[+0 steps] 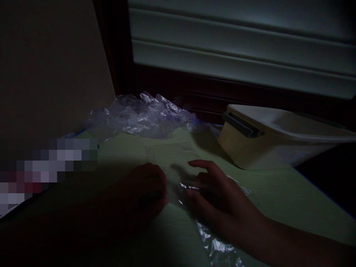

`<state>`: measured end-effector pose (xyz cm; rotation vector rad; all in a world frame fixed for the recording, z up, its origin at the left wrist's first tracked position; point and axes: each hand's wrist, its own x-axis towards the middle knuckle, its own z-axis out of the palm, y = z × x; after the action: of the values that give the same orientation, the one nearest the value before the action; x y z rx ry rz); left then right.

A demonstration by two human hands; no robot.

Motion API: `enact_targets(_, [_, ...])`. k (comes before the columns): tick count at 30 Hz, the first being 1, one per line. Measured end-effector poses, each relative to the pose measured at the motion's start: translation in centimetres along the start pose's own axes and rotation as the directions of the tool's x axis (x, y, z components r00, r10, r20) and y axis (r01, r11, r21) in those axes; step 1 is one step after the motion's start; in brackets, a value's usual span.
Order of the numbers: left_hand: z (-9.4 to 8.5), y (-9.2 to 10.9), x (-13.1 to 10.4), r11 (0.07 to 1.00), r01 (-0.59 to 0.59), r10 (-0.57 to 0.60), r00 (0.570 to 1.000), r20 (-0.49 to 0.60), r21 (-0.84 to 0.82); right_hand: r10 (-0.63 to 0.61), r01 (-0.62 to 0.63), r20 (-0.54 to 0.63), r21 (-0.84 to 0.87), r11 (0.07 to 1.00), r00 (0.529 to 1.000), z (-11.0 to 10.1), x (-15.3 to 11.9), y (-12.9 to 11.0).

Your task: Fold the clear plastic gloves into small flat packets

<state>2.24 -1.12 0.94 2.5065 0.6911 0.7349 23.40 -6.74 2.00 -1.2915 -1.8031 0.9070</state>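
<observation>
In the dim head view, my left hand (pixel 150 191) is curled closed above the green table, with a dark item between its fingers that I cannot make out. Opposite it, my right hand (pixel 219 196) has its index finger stretched forward, while the thumb and other fingers close on the edge of a clear plastic bag (pixel 218 246). Part of that bag hangs below the right palm, and some of it shows beyond the wrist. Another flat clear sheet (pixel 169 150) lies on the table just ahead of both hands.
A heap of crumpled clear plastic bags (pixel 139 116) lies at the table's back edge. At the right stands a white bin (pixel 258 152) with a grey handle. Pixelated papers (pixel 47 167) are at the left. The green table (pixel 280 196) ends at a blue edge; a slatted panel rises behind.
</observation>
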Motion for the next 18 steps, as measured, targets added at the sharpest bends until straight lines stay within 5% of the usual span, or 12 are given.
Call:
enact_targets(6, [0.14,-0.08,0.1,1.0,0.008,-0.008,1.0,-0.013,0.004,-0.068,0.056,-0.126,-0.092,0.994,0.99,-0.21,0.25,0.4])
enact_targets(18, [0.1,-0.38,0.09,0.999,-0.047,0.047,0.999,-0.001,-0.018,-0.108,0.086,-0.127,-0.172,0.981,0.986,-0.32,0.23,0.13])
